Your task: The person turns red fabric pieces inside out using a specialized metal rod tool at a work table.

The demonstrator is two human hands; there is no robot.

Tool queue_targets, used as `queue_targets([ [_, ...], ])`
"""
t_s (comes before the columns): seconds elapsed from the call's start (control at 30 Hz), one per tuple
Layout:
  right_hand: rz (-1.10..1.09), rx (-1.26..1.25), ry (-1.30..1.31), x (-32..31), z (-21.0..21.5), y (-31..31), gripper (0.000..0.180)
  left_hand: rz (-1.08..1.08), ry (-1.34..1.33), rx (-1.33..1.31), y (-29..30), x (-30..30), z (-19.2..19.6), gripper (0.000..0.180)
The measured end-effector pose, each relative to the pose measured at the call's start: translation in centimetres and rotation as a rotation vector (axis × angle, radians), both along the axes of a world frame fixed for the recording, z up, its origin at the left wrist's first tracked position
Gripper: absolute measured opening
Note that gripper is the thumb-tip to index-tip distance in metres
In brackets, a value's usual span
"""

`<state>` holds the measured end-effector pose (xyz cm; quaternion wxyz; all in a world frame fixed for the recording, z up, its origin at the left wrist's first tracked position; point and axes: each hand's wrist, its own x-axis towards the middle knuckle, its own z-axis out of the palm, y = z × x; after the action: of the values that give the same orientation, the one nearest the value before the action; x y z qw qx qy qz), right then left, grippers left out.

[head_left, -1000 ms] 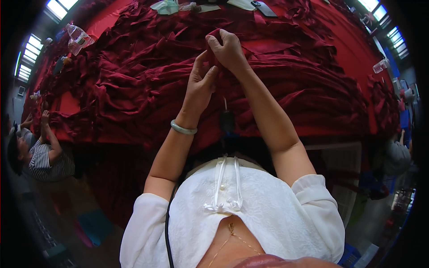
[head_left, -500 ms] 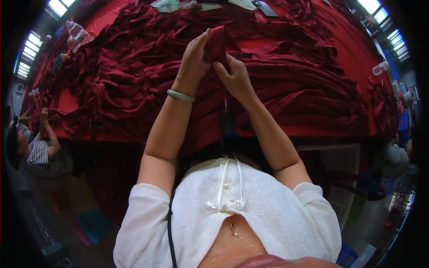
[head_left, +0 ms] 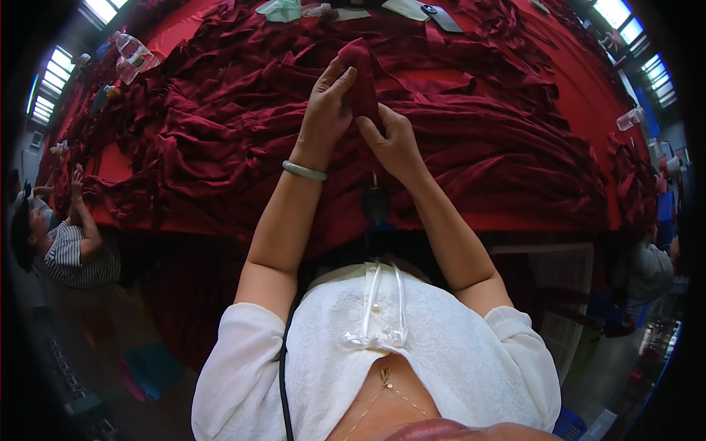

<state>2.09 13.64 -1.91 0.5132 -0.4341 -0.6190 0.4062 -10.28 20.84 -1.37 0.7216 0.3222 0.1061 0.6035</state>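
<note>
A strip of dark red cloth (head_left: 360, 77) stands up between my two hands above the fabric pile. My left hand (head_left: 328, 110), with a pale green bangle (head_left: 304, 170) at its wrist, is closed on the cloth's left side, its thumb reaching up along it. Lower down, on the cloth's right edge, my right hand (head_left: 398, 143) grips it between thumb and fingers. Part of the fingers of both hands is hidden by the cloth. Just below them, near the table edge, stands a black fixture (head_left: 376, 200) with a thin pale spike on top.
Heaped dark red fabric (head_left: 220, 147) spreads over the red-covered table (head_left: 566, 81). A clear plastic bottle (head_left: 134, 55) lies far left, a phone (head_left: 441, 18) far back. Another person in a striped top (head_left: 79, 257) works at the left; a white crate (head_left: 566, 275) sits below the table edge.
My left hand has turned and its thumb has come down against the cloth. My right hand has shifted slightly lower and to the right. The cloth is still held by both.
</note>
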Motion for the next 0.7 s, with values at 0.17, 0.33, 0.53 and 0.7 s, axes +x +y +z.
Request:
queue_targets([
  [0.17,0.005,0.069,0.006,0.3,-0.5,0.0,0.022,0.015,0.041,-0.018,-2.8,0.3,0.2,0.045],
  [0.33,0.04,0.132,-0.081,2.1,0.8,2.5,0.023,0.003,0.089,-0.055,-3.5,-0.2,-1.4,0.044],
  [0.53,-0.102,0.24,-0.18,-0.1,0.6,4.3,0.03,0.085,0.306,0.051,-1.3,-1.8,-2.0,0.033],
  [0.7,-0.079,0.178,-0.086,0.1,-1.2,3.6,0.018,-0.086,0.129,-0.06,1.8,-0.8,1.7,0.016],
])
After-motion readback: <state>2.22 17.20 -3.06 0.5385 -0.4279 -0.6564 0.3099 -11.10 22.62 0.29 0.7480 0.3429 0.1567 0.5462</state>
